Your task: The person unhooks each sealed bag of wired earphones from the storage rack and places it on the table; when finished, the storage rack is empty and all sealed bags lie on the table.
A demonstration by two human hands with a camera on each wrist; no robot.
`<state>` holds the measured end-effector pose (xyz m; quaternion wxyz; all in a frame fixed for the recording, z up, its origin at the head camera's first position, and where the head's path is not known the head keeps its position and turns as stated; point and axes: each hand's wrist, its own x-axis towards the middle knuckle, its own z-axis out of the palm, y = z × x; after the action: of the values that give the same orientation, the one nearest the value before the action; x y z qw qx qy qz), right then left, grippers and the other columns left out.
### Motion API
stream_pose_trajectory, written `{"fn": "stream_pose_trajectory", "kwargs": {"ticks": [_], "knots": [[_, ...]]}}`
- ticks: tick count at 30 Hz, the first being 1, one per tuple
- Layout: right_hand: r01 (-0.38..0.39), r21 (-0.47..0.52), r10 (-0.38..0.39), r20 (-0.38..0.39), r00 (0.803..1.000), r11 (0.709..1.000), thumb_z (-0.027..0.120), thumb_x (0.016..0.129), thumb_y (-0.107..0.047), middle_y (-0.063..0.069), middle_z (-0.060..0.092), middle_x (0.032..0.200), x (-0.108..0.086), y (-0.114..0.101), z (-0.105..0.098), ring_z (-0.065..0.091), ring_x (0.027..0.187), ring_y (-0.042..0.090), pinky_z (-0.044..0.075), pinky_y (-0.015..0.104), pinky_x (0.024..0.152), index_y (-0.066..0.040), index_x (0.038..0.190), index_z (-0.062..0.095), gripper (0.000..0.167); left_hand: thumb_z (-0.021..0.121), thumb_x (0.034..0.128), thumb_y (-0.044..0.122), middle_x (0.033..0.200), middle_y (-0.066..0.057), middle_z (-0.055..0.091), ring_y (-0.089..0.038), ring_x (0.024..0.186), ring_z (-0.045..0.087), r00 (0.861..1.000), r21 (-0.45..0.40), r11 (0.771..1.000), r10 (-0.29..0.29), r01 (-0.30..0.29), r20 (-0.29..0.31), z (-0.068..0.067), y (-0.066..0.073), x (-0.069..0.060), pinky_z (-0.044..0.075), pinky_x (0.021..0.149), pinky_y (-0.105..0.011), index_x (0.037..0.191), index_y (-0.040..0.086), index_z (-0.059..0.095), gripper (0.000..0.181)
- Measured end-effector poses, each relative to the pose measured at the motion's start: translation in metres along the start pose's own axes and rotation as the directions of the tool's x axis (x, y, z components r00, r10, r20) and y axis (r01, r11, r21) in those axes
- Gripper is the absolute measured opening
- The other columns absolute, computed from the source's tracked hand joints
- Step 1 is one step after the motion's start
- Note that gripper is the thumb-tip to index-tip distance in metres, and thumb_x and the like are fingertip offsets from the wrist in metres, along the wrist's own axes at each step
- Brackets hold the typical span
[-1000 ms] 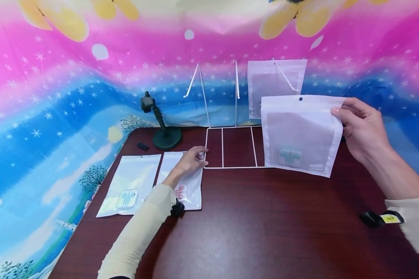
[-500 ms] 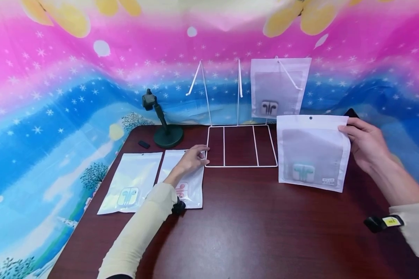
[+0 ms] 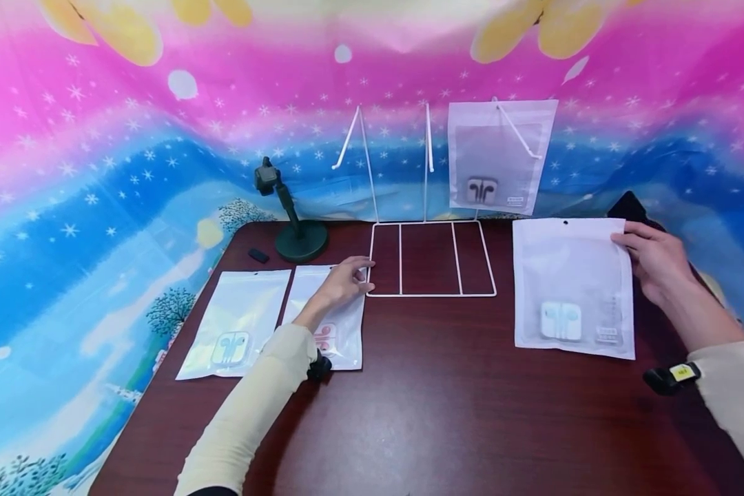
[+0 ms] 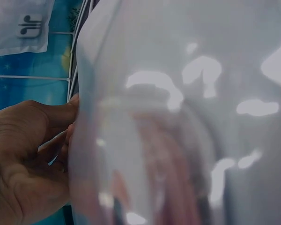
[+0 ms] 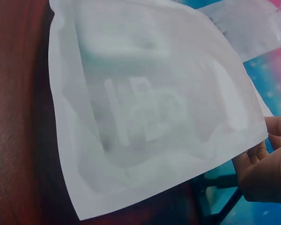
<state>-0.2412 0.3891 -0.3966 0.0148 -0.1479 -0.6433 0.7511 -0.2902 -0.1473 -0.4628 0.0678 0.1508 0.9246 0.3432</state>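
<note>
In the head view my right hand (image 3: 660, 265) pinches the upper right edge of a white zip pouch (image 3: 570, 275), which hangs upright right of the rack. Through its front shows a pale earphone case (image 3: 561, 321). My left hand (image 3: 341, 282) grips the left side of the white wire display rack (image 3: 430, 295) at its base, thumb and fingers at the wire. Another pouch (image 3: 499, 151), with dark earphones, hangs on the rack's right hook. Under my left forearm lies a pouch with red earphones (image 3: 353, 351), beside one with pale blue earphones (image 3: 248, 296).
A dark green stand (image 3: 300, 241) with a small device on top is at the back left, near a small black object (image 3: 258, 255). The rack's left hook (image 3: 345, 141) and middle hook (image 3: 430, 141) hold no pouch. A patterned cloth (image 3: 161, 158) rises behind the table.
My right hand has carried its pouch right and down, away from the front of the rack. The hanging pouch and the rack's right side now show more. My left hand stays at the rack.
</note>
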Motion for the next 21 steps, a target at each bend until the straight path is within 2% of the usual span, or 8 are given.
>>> {"fn": "stream_pose_trajectory", "kwargs": {"ticks": [6, 11, 15, 18, 21], "knots": [[-0.036, -0.183, 0.03, -0.035, 0.999, 0.983, 0.073, 0.099, -0.033, -0.018, 0.056, 0.108, 0.012, 0.023, -0.008, 0.062, 0.083, -0.004, 0.053, 0.018, 0.066, -0.026, 0.143, 0.056, 0.047, 0.073, 0.0973, 0.01, 0.155, -0.012, 0.049, -0.024, 0.105, 0.058, 1.0, 0.01, 1.0, -0.002, 0.001, 0.008, -0.001, 0.001, -0.001, 0.051, 0.091, -0.034, 0.147, 0.004, 0.057, 0.053], [-0.036, -0.239, 0.031, -0.025, 0.999, 0.97, 0.068, 0.102, -0.029, -0.019, 0.057, 0.103, 0.017, 0.037, -0.012, 0.06, 0.082, -0.003, 0.053, 0.018, 0.065, -0.022, 0.14, 0.057, 0.04, 0.072, 0.0978, 0.01, 0.155, -0.012, 0.048, -0.024, 0.105, 0.058, 1.0, -0.002, 1.0, 0.004, -0.004, 0.011, -0.002, 0.001, -0.002, 0.051, 0.087, -0.032, 0.148, 0.004, 0.057, 0.053], [-0.02, -0.356, 0.022, 0.001, 1.0, 0.934, 0.062, 0.105, -0.03, -0.022, 0.056, 0.101, 0.019, 0.047, -0.014, 0.058, 0.083, -0.003, 0.054, 0.019, 0.067, -0.023, 0.136, 0.058, 0.032, 0.072, 0.098, 0.01, 0.156, -0.012, 0.048, -0.023, 0.105, 0.058, 1.0, -0.002, 1.0, 0.007, -0.007, 0.01, -0.001, 0.001, -0.003, 0.051, 0.086, -0.031, 0.148, 0.003, 0.057, 0.052], [-0.015, -0.437, 0.023, 0.012, 1.0, 0.899, 0.061, 0.106, -0.035, -0.022, 0.055, 0.101, 0.02, 0.052, -0.014, 0.058, 0.084, -0.003, 0.054, 0.02, 0.069, -0.019, 0.14, 0.054, 0.039, 0.073, 0.0978, 0.009, 0.155, -0.012, 0.048, -0.024, 0.105, 0.058, 1.0, -0.002, 1.0, 0.004, -0.004, 0.01, -0.001, 0.001, -0.002, 0.052, 0.087, -0.031, 0.147, 0.004, 0.057, 0.052], [-0.024, -0.489, 0.036, 0.015, 0.999, 0.872, 0.06, 0.105, -0.038, -0.015, 0.054, 0.108, 0.021, 0.055, -0.012, 0.057, 0.085, -0.002, 0.055, 0.021, 0.069, -0.01, 0.148, 0.047, 0.052, 0.073, 0.0974, 0.009, 0.156, -0.012, 0.048, -0.024, 0.106, 0.058, 1.0, -0.006, 1.0, -0.002, 0.002, 0.011, -0.001, 0.002, -0.003, 0.052, 0.088, -0.032, 0.147, 0.004, 0.057, 0.053]]}}
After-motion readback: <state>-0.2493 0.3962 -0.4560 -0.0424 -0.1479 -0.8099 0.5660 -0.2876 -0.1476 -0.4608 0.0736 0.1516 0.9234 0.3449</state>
